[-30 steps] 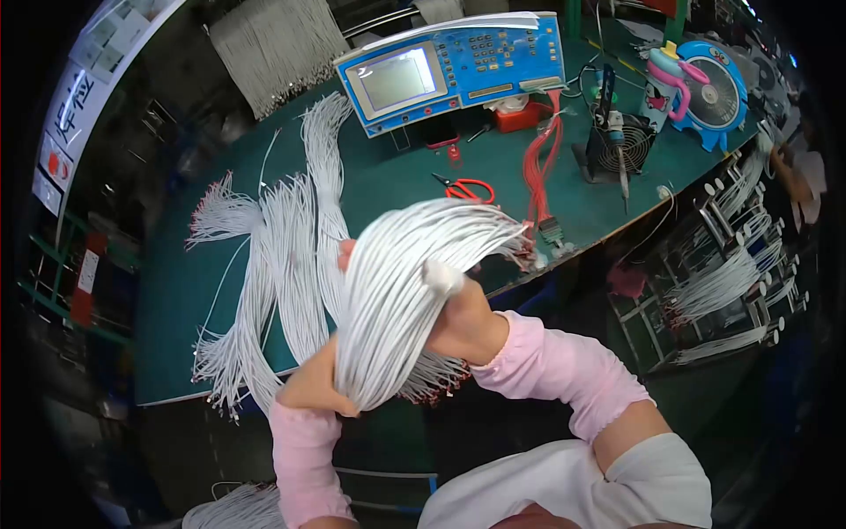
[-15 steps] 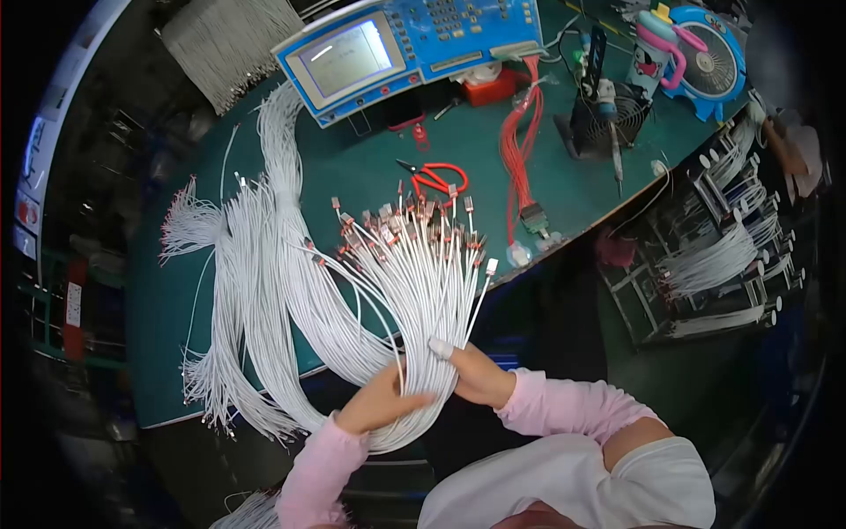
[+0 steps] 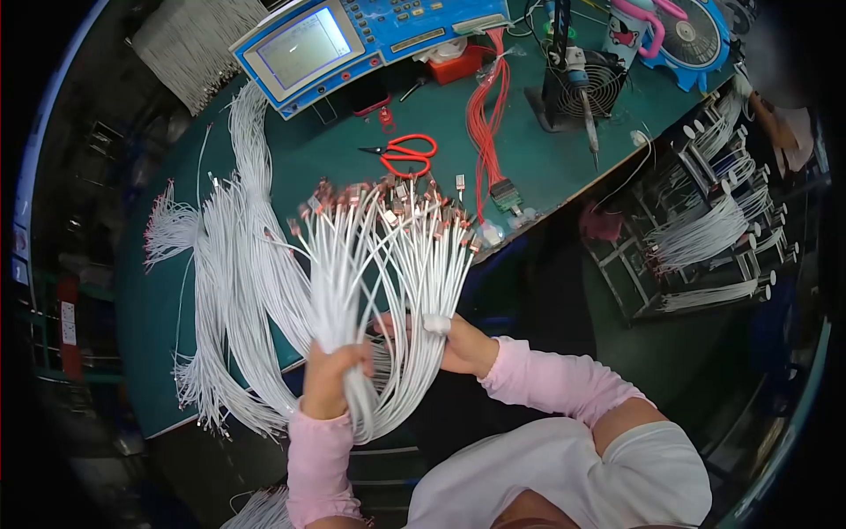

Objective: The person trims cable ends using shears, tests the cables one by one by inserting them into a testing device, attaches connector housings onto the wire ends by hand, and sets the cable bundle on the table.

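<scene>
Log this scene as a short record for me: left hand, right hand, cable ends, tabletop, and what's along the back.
Left hand: the left hand, blurred, closed around a bunch of white cables
Right hand: the right hand, thumb over a second bunch
Cable ends: connectors fanned out, pointing away from the wearer
Tabletop: green table with loose cable bundles at left, red-handled snips, red wires
Back: blue instrument with lit screen, soldering iron, blue fan
</scene>
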`<state>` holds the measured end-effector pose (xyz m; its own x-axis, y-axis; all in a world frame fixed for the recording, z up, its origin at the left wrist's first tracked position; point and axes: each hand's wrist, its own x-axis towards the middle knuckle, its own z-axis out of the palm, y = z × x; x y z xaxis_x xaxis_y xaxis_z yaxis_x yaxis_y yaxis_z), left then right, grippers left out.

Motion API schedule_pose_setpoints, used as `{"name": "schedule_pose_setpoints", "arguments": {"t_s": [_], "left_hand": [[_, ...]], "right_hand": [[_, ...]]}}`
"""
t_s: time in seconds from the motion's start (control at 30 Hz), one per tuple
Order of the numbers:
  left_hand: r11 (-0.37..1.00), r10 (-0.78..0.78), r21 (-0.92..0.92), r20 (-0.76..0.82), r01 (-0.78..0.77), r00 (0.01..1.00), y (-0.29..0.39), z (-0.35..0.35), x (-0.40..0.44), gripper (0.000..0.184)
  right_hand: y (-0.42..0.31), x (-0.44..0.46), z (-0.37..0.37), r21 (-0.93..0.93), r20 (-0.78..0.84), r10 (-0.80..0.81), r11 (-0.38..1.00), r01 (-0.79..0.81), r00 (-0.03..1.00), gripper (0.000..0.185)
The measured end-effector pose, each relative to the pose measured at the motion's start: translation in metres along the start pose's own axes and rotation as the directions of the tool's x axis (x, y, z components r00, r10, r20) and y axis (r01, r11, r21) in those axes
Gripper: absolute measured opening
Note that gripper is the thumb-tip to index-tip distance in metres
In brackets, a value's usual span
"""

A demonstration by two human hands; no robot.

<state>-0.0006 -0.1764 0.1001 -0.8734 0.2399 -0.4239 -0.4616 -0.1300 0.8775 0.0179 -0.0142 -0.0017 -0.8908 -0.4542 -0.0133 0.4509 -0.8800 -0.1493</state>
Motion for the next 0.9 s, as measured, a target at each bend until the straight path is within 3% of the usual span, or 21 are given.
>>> {"name": "schedule_pose_setpoints", "arguments": {"t_s": [0.03,0.1,0.13,0.2,0.23,0.27,0.3,0.37,0.4,0.43,0.5,0.57,0.63,0.7,0.77,0.8,0.87,0.9], "left_hand": [[0.982,-0.069,0.182,0.066,0.056,0.995,0.0,0.009,0.0,0.019],[0.929,-0.097,0.368,0.163,0.031,0.982,-0.005,0.03,0.0,0.013],[0.958,-0.091,0.283,0.142,0.048,0.986,-0.003,0.03,-0.003,0.017],[0.944,0.069,0.322,0.018,-0.071,0.997,0.026,0.015,-0.02,0.022],[0.962,0.223,0.177,-0.085,-0.206,0.971,0.039,0.009,-0.036,0.022],[0.919,0.358,0.143,0.091,-0.367,0.929,0.037,-0.053,-0.043,0.016],[0.853,0.465,0.098,0.302,-0.512,0.832,0.058,-0.068,-0.05,0.017],[0.726,0.584,-0.168,0.664,-0.667,0.468,0.103,-0.09,-0.065,0.02],[0.679,0.729,-0.384,0.447,-0.625,0.518,0.102,-0.09,-0.07,0.03],[0.54,0.823,-0.56,0.199,-0.628,0.532,0.1,-0.09,-0.076,0.041],[0.539,0.725,-0.426,-0.206,-0.727,0.658,0.098,-0.102,-0.07,0.027],[0.789,0.595,0.043,-0.3,-0.613,0.746,0.088,-0.124,-0.034,0.014],[0.921,0.335,0.019,-0.545,-0.388,0.769,0.057,-0.121,0.004,0.012],[0.969,0.234,0.051,-0.511,-0.242,0.827,0.012,-0.155,0.038,0.012],[0.967,0.247,0.104,-0.597,-0.232,0.763,0.014,-0.123,0.043,0.011],[0.965,0.258,0.168,-0.444,-0.204,0.858,0.009,-0.143,0.046,0.022],[0.816,0.519,0.532,-0.501,-0.226,0.692,-0.005,-0.167,0.055,0.034],[0.246,0.524,0.854,-0.515,0.458,0.679,0.039,-0.104,0.022,0.043]], "right_hand": [[0.0,0.002,0.004,-0.03,-0.046,-0.008,1.0,0.007,0.999,0.041],[0.001,0.004,0.021,-0.157,-0.132,-0.026,0.988,0.005,0.991,0.032],[0.0,0.002,0.024,-0.149,-0.194,-0.017,0.989,-0.012,0.981,0.022],[-0.001,0.001,0.013,-0.148,-0.303,0.0,0.988,-0.047,0.953,0.017],[-0.005,-0.004,0.013,-0.11,-0.294,0.028,0.992,-0.063,0.955,0.013],[-0.007,-0.005,0.011,-0.107,-0.301,0.028,0.992,-0.063,0.953,0.013],[-0.008,-0.005,0.009,-0.057,-0.249,0.059,0.996,-0.075,0.967,0.012],[-0.009,-0.004,0.008,-0.002,-0.194,0.092,0.996,-0.094,0.977,0.011],[-0.008,-0.002,0.011,0.03,-0.192,0.113,0.994,-0.109,0.975,0.011],[-0.007,-0.001,0.014,0.06,-0.188,0.134,0.99,-0.125,0.973,0.011],[-0.001,0.0,0.016,0.064,-0.18,0.133,0.99,-0.123,0.975,0.012],[0.003,0.001,0.011,-0.039,-0.2,0.112,0.992,-0.122,0.973,0.015],[0.003,0.0,0.002,-0.033,-0.168,0.127,0.99,-0.134,0.978,0.019],[-0.005,-0.006,0.001,-0.027,-0.134,0.13,0.991,-0.135,0.982,0.024],[-0.019,-0.007,0.007,0.209,-0.033,0.112,0.973,-0.102,0.993,0.037],[-0.024,-0.003,0.002,0.233,0.048,0.088,0.968,-0.097,0.995,0.044],[-0.027,-0.003,0.006,0.158,-0.018,0.073,0.985,-0.069,0.997,0.041],[-0.025,-0.001,0.007,0.008,-0.097,0.038,0.999,-0.037,0.995,0.037]]}}
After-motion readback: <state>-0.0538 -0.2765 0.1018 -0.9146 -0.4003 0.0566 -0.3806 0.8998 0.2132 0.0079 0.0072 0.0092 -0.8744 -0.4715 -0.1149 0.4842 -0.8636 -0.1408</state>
